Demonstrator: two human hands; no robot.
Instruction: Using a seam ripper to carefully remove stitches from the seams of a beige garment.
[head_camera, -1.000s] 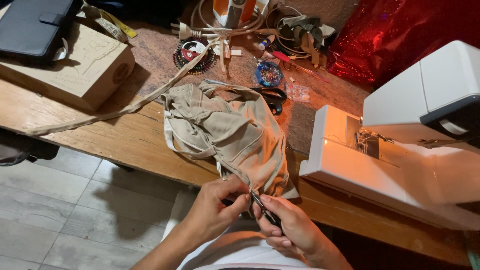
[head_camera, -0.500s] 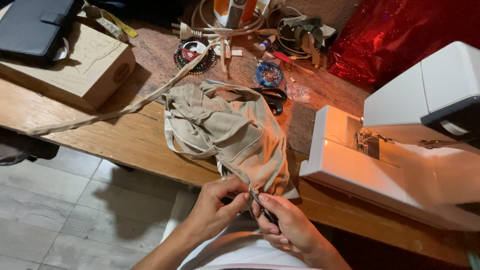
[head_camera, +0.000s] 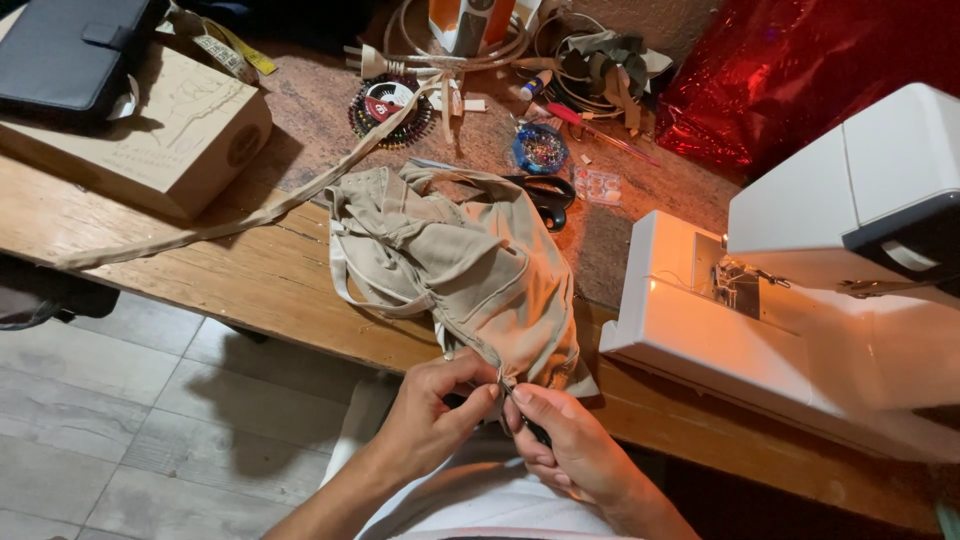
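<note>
Garment (head_camera: 470, 270) — beige, bunched on wooden table (head_camera: 150, 250), lower hem pinched between fingertips of both hands | left hand (head_camera: 430, 420) clenched on hem | right hand (head_camera: 570, 445) grips small dark tool at seam — sewing machine (head_camera: 800, 310) beyond right fingers

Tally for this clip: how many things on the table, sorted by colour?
Beige: 2, garment pinched by left hand and right hand; strap
White: 1, sewing machine
Black: 2, case; scissors
Red: 1, foil wrap
Total: 6
</note>
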